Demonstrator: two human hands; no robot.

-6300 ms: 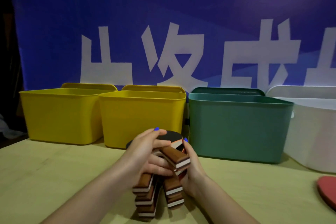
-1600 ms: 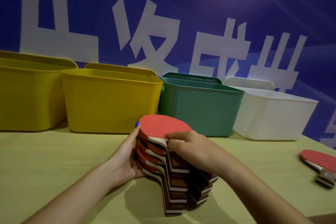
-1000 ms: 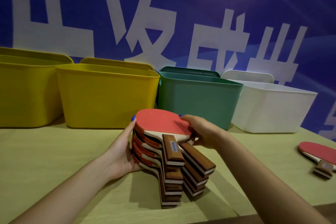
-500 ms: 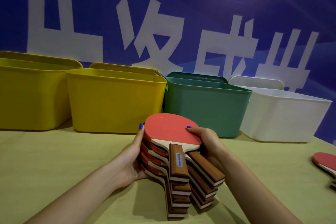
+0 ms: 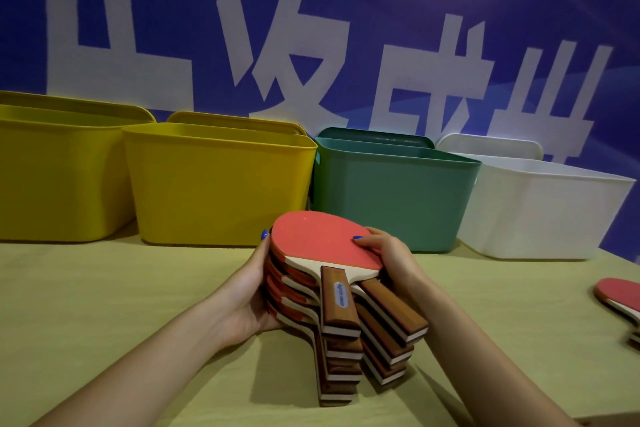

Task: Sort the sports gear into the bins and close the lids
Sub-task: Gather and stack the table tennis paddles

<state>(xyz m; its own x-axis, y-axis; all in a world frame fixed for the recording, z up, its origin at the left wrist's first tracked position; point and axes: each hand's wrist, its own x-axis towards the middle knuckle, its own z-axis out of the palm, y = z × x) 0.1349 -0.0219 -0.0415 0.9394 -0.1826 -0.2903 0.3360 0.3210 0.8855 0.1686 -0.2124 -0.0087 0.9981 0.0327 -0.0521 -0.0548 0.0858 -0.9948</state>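
Stack of table tennis paddles (image 5: 322,274), red rubber face up, between both hands, over the yellow-green table (image 5: 86,305). Left hand (image 5: 251,291) cupped against the stack's left edge, fingers wrapped behind the blades, one blue-nailed fingertip showing at the top. Right hand (image 5: 388,256) curled around the right edge, a blue-nailed digit resting on the top red face. Wooden handles fanned toward the camera in two bunches; whether the lowest rests on the table or sits just above it, hard to say. Behind: two yellow bins (image 5: 214,184), a green bin (image 5: 391,194) and a white bin (image 5: 543,215) in a row, all open, lids (image 5: 377,135) upright at the back. One more red paddle (image 5: 620,298) lying alone at the table's far right edge, well apart from the hands.
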